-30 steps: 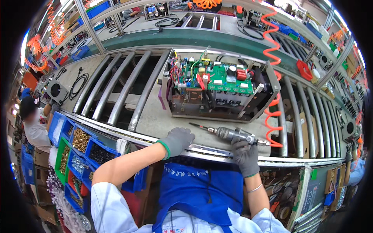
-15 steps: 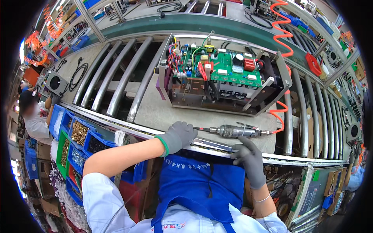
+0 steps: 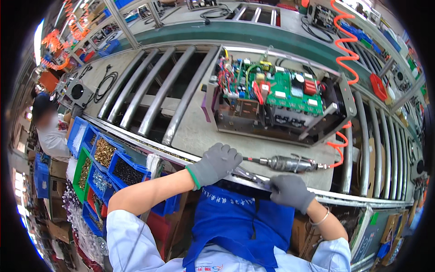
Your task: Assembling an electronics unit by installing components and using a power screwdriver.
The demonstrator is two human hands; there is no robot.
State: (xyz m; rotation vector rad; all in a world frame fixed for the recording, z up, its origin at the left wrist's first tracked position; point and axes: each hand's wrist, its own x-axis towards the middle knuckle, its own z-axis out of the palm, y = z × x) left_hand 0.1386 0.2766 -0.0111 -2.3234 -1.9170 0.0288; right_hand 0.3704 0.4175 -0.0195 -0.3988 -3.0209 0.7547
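A narrow metal strip [image 3: 249, 175] slants along the near edge of the work surface, between my two hands. My left hand [image 3: 218, 164], in a grey glove with a green cuff, is closed at the strip's left end. At its right end my right hand [image 3: 292, 191], also grey-gloved, is curled round it; the fingertips are partly hidden. Just beyond the hands lies a pneumatic screwdriver [image 3: 292, 163], its bit pointing at my left hand. Behind it stands an open metal chassis [image 3: 276, 102] with a green circuit board [image 3: 292, 90] and bundled coloured wires.
Steel conveyor rollers [image 3: 154, 97] flank the work board [image 3: 195, 124] on both sides. A coiled orange air hose [image 3: 340, 152] runs to the screwdriver. Blue and green bins [image 3: 124, 170] of screws stand at the left. A co-worker [image 3: 52, 129] is at the far left.
The whole view has shifted, so the bench appears farther right and lower. My right hand's fingers, stretched out before, have curled in at the strip's end. The strip slants more steeply.
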